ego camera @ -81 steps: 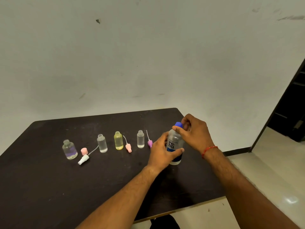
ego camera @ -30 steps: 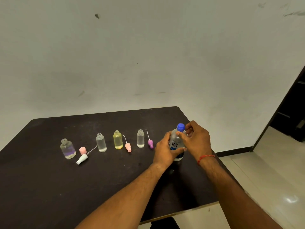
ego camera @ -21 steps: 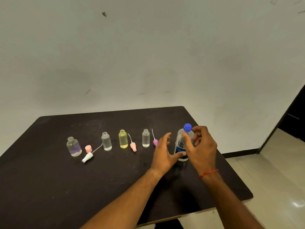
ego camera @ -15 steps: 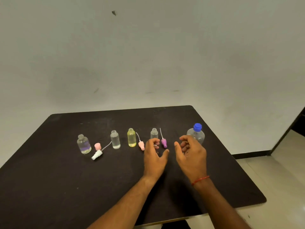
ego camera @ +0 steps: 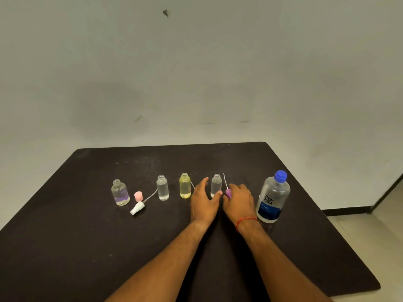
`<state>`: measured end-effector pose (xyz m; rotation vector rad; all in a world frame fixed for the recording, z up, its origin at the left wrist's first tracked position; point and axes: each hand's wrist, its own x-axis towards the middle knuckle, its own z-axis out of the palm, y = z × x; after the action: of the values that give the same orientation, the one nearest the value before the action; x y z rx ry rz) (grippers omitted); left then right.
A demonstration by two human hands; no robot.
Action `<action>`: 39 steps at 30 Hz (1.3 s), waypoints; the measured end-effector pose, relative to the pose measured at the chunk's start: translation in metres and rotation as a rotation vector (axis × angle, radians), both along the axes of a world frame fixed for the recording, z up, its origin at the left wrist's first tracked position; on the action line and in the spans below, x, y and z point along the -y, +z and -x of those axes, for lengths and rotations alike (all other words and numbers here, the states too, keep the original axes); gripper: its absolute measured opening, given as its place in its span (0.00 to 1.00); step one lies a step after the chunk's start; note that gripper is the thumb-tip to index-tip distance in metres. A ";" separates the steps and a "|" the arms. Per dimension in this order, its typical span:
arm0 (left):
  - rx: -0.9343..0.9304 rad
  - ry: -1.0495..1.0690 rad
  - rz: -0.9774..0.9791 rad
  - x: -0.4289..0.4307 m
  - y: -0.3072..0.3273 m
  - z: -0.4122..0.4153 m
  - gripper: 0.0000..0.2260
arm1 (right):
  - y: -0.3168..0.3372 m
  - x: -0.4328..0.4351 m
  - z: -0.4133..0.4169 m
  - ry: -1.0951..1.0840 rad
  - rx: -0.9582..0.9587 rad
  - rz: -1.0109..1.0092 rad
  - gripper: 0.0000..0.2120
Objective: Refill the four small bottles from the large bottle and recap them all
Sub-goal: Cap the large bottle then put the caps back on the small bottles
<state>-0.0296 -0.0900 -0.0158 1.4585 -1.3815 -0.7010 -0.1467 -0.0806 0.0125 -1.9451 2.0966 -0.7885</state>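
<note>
On the table point(ego camera: 87, 247), a row is formed, left to right, by a round bottle point(ego camera: 120, 192), a clear bottle point(ego camera: 162, 188), a yellow bottle point(ego camera: 185, 186) and a fourth bottle point(ego camera: 216, 185), all uncapped. The large bottle point(ego camera: 273, 197) is stood upright at the right end, with its blue cap point(ego camera: 280, 176) on. A pink cap point(ego camera: 138, 196) and a white sprayer point(ego camera: 137, 208) are laid between the two leftmost bottles. The left hand point(ego camera: 204, 202) is held released, fingers straight, just left of the fourth bottle, with the thumb at its base. The purple sprayer point(ego camera: 228, 192), just right of that bottle, is pinched by the curled fingers of the right hand point(ego camera: 238, 200).
</note>
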 end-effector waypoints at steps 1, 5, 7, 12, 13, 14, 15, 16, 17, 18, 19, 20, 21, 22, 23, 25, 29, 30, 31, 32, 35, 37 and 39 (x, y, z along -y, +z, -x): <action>0.006 -0.020 -0.005 0.003 0.001 0.001 0.29 | 0.000 0.003 0.000 0.001 -0.010 -0.017 0.03; -0.008 -0.043 0.014 0.012 0.005 0.004 0.24 | 0.001 0.009 0.001 -0.010 -0.052 -0.039 0.03; -0.008 -0.061 0.045 0.014 0.006 0.005 0.18 | 0.004 0.007 0.000 -0.027 -0.048 -0.017 0.04; -0.076 -0.082 0.048 0.015 0.006 0.002 0.11 | 0.025 -0.010 0.002 -0.048 0.011 0.151 0.06; -0.100 -0.086 0.048 0.013 0.006 0.002 0.10 | 0.031 -0.012 0.003 -0.042 0.014 0.194 0.05; -0.118 -0.088 0.050 0.012 0.006 0.001 0.09 | 0.038 -0.014 0.004 -0.034 0.026 0.238 0.05; -0.134 -0.090 0.051 0.010 0.007 0.001 0.09 | 0.045 -0.016 0.005 -0.024 0.054 0.281 0.06; -0.151 -0.094 0.052 0.008 0.008 0.000 0.10 | 0.052 -0.018 0.006 -0.011 0.097 0.322 0.06; -0.164 -0.096 0.052 0.006 0.010 0.000 0.10 | 0.059 -0.020 0.007 0.004 0.143 0.355 0.07; -0.170 -0.096 0.052 0.004 0.012 -0.001 0.11 | 0.066 -0.022 0.008 0.018 0.181 0.379 0.08; -0.169 -0.094 0.052 0.003 0.014 -0.001 0.11 | 0.072 -0.023 0.010 0.031 0.210 0.392 0.08; -0.167 -0.093 0.055 0.001 0.017 -0.002 0.10 | 0.079 -0.024 0.011 0.046 0.230 0.399 0.08; -0.166 -0.093 0.062 0.000 0.020 -0.002 0.10 | 0.086 -0.025 0.012 0.058 0.243 0.397 0.07; -0.167 -0.095 0.073 -0.002 0.022 -0.003 0.09 | 0.092 -0.025 0.013 0.067 0.247 0.386 0.07; -0.165 -0.098 0.083 -0.003 0.025 -0.004 0.09 | 0.098 -0.026 0.014 0.073 0.239 0.372 0.06; -0.154 -0.101 0.092 -0.006 0.030 -0.005 0.09 | 0.106 -0.027 0.016 0.085 0.205 0.346 0.05; -0.140 -0.106 0.106 -0.014 0.038 -0.007 0.11 | 0.115 -0.031 0.016 0.097 0.137 0.304 0.04; -0.138 -0.107 0.111 -0.016 0.039 -0.008 0.11 | 0.116 -0.033 0.015 0.096 0.128 0.295 0.04; -0.134 -0.109 0.117 -0.018 0.040 -0.009 0.11 | 0.117 -0.034 0.015 0.097 0.119 0.285 0.04; -0.131 -0.115 0.124 -0.020 0.041 -0.010 0.11 | 0.118 -0.035 0.013 0.101 0.109 0.274 0.04; -0.109 -0.138 0.147 -0.025 0.041 -0.010 0.11 | 0.122 -0.038 0.009 0.139 0.072 0.220 0.05; -0.093 -0.150 0.154 -0.028 0.042 -0.010 0.12 | 0.124 -0.039 0.005 0.187 0.030 0.156 0.07; -0.092 -0.174 0.166 -0.032 0.043 -0.008 0.13 | 0.127 -0.039 0.002 0.238 -0.009 0.091 0.10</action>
<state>-0.0213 -0.0582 0.0277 1.1724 -1.4707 -0.7355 -0.1484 -0.0413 0.1392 -2.1958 1.8159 -0.8383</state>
